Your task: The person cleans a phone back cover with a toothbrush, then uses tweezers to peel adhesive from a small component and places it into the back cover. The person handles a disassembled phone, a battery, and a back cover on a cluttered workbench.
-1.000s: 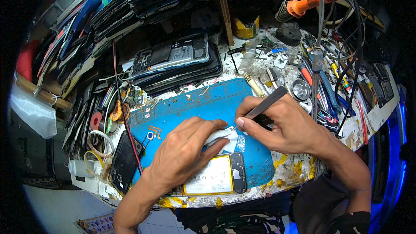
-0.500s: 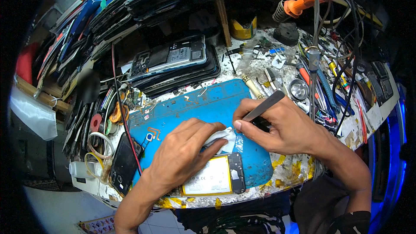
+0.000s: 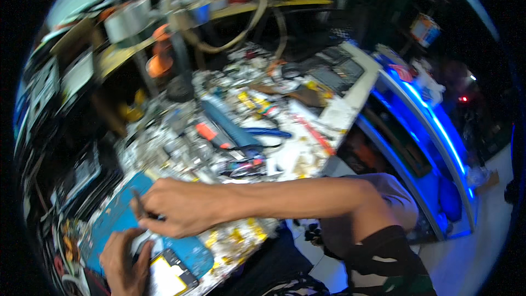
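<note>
On the lower left, my right hand (image 3: 178,208) is closed round grey tweezers (image 3: 137,204), its forearm stretching across the view from the right. Close below it my left hand (image 3: 118,260) is closed on a crumpled white tissue (image 3: 141,239), which is mostly hidden by the fingers. The tweezers' tips are hidden and blurred. Both hands are over a blue work mat (image 3: 112,212). Beside my left hand lies an opened phone (image 3: 188,277) with a yellow-edged battery (image 3: 167,278) showing.
Pliers with blue handles (image 3: 227,123), a red stick (image 3: 315,136) and loose parts crowd the worktop. An orange soldering iron holder (image 3: 160,66) stands behind them. Stacked phones (image 3: 74,186) fill the left. A blue-lit cabinet (image 3: 433,126) stands right of the bench.
The view has swung to the right, so the mat and both hands now appear at the lower left. My right hand still holds the tweezers and my left the tissue.
</note>
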{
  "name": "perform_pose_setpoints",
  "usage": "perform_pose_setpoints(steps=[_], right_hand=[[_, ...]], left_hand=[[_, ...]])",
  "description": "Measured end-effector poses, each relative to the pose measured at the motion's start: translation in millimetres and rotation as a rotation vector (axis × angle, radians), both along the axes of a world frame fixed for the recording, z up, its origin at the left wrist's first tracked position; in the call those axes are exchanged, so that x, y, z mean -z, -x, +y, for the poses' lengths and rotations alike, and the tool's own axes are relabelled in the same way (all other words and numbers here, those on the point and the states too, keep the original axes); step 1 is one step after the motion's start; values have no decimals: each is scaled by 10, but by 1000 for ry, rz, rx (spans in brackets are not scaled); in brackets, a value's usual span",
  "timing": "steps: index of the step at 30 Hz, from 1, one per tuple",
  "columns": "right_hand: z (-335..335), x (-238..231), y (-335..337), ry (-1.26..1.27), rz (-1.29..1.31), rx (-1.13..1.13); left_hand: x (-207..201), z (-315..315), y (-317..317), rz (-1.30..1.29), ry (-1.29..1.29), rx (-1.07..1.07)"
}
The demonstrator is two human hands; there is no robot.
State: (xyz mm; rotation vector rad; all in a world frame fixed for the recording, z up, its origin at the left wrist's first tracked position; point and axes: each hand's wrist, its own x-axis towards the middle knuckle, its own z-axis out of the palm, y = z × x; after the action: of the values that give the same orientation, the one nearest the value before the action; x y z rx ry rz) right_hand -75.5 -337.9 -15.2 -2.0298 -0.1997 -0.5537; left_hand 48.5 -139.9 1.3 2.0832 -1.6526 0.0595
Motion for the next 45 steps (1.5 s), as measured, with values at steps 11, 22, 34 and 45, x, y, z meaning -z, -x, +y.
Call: perform_pose_setpoints(steps=[11, 22, 34, 45], right_hand=[[-17, 0, -15, 93, -30, -12], [-19, -7, -11, 26, 45, 5], [-15, -21, 4, 49, 7, 2], [-33, -57, -13, -60, 97, 91]], left_hand=[[171, 52, -169, 180, -20, -82], [120, 29, -139, 227, 10, -22], [-239, -2, 85, 109, -210, -73], [-56, 51, -156, 209, 34, 41]])
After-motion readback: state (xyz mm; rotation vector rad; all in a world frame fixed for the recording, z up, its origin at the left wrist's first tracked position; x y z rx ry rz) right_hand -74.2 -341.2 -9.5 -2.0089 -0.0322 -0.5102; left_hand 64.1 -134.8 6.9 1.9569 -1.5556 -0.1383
